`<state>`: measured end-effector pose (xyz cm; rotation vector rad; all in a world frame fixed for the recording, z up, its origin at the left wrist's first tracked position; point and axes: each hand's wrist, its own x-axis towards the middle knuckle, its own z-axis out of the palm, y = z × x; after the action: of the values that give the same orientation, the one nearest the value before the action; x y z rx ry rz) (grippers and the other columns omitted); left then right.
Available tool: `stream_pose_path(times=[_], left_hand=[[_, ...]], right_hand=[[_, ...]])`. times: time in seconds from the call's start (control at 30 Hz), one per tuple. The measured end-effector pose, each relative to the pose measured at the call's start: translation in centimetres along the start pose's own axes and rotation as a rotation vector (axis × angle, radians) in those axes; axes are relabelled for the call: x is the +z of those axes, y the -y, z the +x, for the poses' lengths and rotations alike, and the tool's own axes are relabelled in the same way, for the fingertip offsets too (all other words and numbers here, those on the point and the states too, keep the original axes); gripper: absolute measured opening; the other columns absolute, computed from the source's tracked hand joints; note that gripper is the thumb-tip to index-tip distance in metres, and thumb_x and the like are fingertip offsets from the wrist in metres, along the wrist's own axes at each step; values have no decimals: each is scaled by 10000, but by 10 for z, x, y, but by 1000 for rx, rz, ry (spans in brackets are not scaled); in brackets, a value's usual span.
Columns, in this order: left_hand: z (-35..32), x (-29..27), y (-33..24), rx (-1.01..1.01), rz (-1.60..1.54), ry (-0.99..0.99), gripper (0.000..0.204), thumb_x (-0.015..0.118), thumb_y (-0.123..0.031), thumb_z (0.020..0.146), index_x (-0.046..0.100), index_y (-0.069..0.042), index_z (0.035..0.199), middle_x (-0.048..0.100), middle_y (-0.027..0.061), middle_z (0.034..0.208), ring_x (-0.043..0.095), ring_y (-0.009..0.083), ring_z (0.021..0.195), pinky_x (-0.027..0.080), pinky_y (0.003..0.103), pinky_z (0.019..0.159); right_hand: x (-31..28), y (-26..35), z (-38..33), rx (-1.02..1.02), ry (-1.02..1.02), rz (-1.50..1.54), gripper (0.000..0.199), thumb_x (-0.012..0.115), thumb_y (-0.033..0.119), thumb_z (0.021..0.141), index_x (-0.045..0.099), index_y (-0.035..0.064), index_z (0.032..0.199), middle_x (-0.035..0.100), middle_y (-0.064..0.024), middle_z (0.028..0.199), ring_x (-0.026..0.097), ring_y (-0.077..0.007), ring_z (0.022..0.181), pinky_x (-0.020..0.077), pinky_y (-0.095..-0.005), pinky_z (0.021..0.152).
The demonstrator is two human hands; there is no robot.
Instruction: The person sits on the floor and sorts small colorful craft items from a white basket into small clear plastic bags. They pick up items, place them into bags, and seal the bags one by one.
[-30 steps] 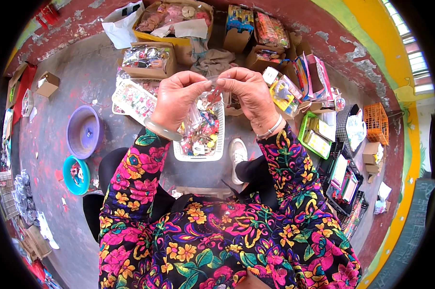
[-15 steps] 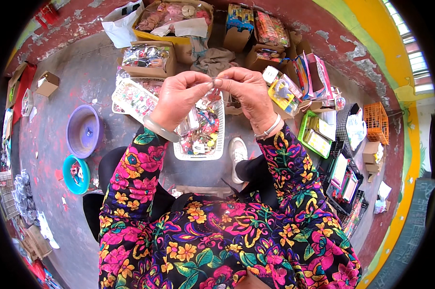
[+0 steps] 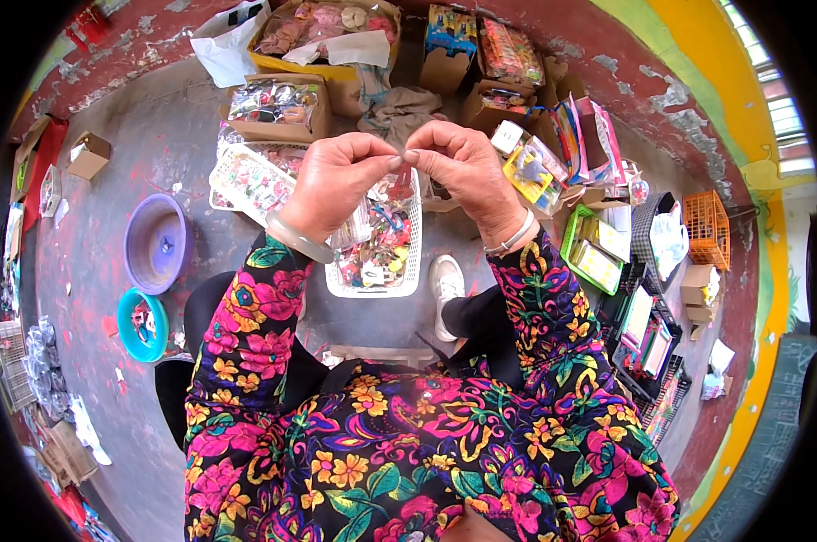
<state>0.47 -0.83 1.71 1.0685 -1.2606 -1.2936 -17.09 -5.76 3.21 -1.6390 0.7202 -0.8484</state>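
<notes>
My left hand (image 3: 336,185) and my right hand (image 3: 467,176) meet fingertip to fingertip above a white plastic basket (image 3: 416,244). Both are pinched, thumb against forefinger; whatever lies between the tips is too small to make out. Below them the basket holds a jumble of small colourful pieces (image 3: 381,248), some in clear packaging. Beside my left hand, a second white tray (image 3: 237,185) leans over more small packaged items, partly covered by my wrist.
A purple basin (image 3: 158,244) and a turquoise bowl (image 3: 143,327) with small bits stand on the floor at left. Filled cardboard boxes (image 3: 280,108) line the far wall. To the right are a green tray (image 3: 594,248), black crates (image 3: 645,334) and an orange crate (image 3: 707,230).
My fingertips stay pinched together at nearly the same spot. My right wrist has shifted slightly to the right, and my left hand a little to the left.
</notes>
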Motion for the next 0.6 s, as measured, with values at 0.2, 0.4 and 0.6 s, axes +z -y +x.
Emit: stream_pose_path(times=[0.2,0.4,0.6], left_hand=[[-1,0,4,9,108,-39,95,597,-45,828,617,36,873,624,34,810,564,73,747,453,190,681],[2,-2,1,-165,-326,-49,122,591,-64,837,605,34,908,636,70,830,577,87,722,459,189,660],[1,-1,0,-137,-400,-101,131,574,-72,852,596,32,928,634,83,840,582,89,704,468,184,614]], right_hand=[[4,0,-1,-32,-34,-91,61,602,39,781,596,-22,777,552,8,703,484,-51,658,409,-212,590],[4,-5,0,173,-171,366,64,589,48,809,606,-14,810,594,-15,713,533,-62,674,436,-214,604],[-4,-7,2,229,-125,397,120,634,112,803,627,2,851,618,-30,746,549,-81,693,427,-209,636]])
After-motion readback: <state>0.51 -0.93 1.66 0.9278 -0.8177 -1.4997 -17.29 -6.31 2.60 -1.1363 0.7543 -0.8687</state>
